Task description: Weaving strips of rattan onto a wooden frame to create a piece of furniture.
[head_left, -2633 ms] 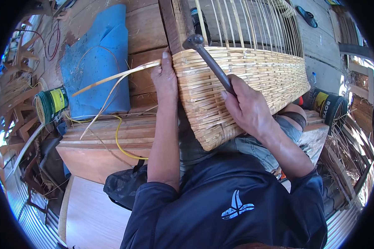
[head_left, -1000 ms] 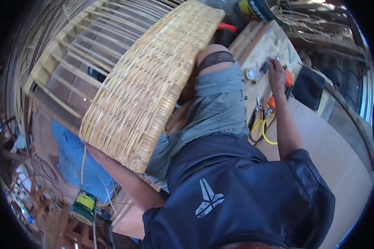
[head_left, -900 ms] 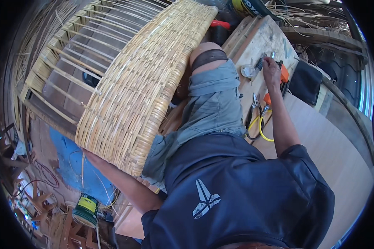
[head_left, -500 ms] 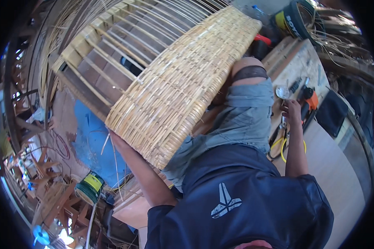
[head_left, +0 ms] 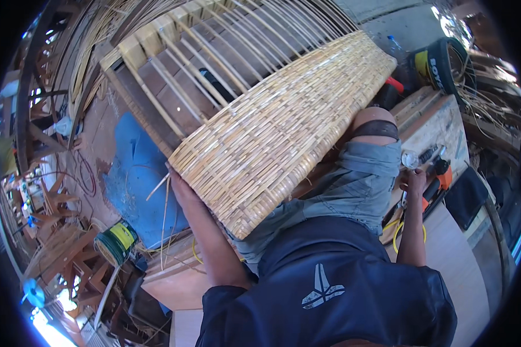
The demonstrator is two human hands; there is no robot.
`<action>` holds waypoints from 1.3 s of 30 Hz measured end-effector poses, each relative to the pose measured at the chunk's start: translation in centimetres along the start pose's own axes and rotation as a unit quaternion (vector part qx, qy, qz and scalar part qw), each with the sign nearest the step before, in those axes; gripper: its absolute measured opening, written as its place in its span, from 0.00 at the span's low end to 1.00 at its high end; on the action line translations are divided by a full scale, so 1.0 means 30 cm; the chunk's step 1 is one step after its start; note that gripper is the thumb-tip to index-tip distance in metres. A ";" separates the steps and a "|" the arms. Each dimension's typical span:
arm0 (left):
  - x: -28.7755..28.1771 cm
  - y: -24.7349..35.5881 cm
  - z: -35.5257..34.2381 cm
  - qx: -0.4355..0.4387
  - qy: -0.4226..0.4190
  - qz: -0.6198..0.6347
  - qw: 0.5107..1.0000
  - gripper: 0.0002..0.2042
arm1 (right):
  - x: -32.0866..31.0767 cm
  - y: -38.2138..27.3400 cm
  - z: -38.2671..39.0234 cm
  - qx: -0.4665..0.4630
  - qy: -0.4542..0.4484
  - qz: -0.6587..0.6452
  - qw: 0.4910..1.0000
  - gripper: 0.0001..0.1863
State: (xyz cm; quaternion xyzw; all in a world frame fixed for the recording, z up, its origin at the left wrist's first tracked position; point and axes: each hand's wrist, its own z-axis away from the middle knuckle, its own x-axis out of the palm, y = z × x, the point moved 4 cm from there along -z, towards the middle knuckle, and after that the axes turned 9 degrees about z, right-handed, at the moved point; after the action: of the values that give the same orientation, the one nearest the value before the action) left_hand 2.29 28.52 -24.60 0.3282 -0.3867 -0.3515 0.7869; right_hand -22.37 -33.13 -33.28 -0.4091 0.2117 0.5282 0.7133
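Observation:
A frame with a woven rattan panel (head_left: 283, 127) lies tilted across my lap. Bare rattan stakes (head_left: 202, 63) run from the weave to the frame's far rail. My left hand (head_left: 181, 186) grips the panel's left edge, with most of its fingers hidden beneath the weave. A loose strand end (head_left: 157, 187) sticks out beside it. Over on the bench at the right, my right hand (head_left: 413, 180) has its fingers curled together just below a small round clear container (head_left: 410, 159). Whatever they hold, if anything, is too small to make out.
Beside my right hand lie an orange-and-black tool (head_left: 443, 173), a yellow cord (head_left: 397, 236) and a black flat pad (head_left: 466, 196). A dark bucket (head_left: 440, 66) stands at the far right. Blue sheeting (head_left: 139, 173) and a green bucket (head_left: 117, 240) are at the left.
The view has shifted, so the panel and bench appear farther right and lower. My right hand's fingers have drawn in close together by the clear container. My left hand stays at the panel's edge.

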 end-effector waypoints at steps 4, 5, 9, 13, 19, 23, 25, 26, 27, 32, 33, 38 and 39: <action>0.011 -0.002 0.024 0.000 0.058 0.000 0.998 0.27 | -0.023 -0.037 0.021 -0.043 0.107 0.114 0.987 0.27; 0.003 -0.005 0.020 -0.004 0.054 0.007 0.999 0.28 | -0.027 -0.014 -0.014 -0.066 0.131 0.140 0.979 0.26; 0.013 -0.004 0.027 0.003 0.029 -0.011 1.000 0.28 | -0.029 0.036 -0.085 -0.125 0.176 0.152 0.965 0.23; -0.008 0.006 0.016 -0.007 0.030 -0.024 0.999 0.27 | -0.040 -0.007 -0.025 -0.162 0.186 0.203 0.948 0.20; 0.043 0.024 0.055 0.015 0.022 -0.117 0.993 0.28 | -0.053 0.031 -0.036 -0.159 0.205 0.238 0.936 0.21; 0.036 0.006 0.048 -0.024 0.047 -0.050 0.997 0.27 | -0.076 0.006 0.027 -0.158 0.200 0.225 0.940 0.19; 0.047 0.018 0.057 0.011 0.035 -0.126 0.991 0.27 | -0.084 0.001 0.038 -0.198 0.206 0.230 0.930 0.16; 0.028 0.012 0.048 0.011 0.030 -0.129 0.991 0.27 | -0.086 0.009 0.038 -0.193 0.207 0.227 0.932 0.16; 0.001 0.018 0.034 0.059 0.013 -0.215 0.975 0.28 | -0.087 0.009 0.041 -0.205 0.224 0.241 0.922 0.15; -0.019 0.012 0.009 0.076 -0.024 -0.201 0.976 0.29 | -0.077 0.002 0.050 -0.179 0.225 0.263 0.921 0.16; -0.037 0.010 -0.001 0.057 -0.020 -0.188 0.980 0.30 | -0.077 0.004 0.048 -0.181 0.230 0.267 0.918 0.16; -0.121 0.002 -0.024 0.018 -0.011 -0.102 0.995 0.34 | -0.072 -0.011 0.066 -0.179 0.228 0.260 0.921 0.16; -0.124 -0.002 -0.024 0.040 0.000 -0.127 0.991 0.35 | -0.073 -0.010 0.069 -0.188 0.237 0.262 0.917 0.17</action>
State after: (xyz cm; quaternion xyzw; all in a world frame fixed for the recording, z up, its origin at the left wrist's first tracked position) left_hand 1.18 31.67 -26.41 0.4059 -0.3557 -0.4327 0.7221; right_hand -23.13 -32.76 -30.37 -0.5785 0.3709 0.6138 0.3886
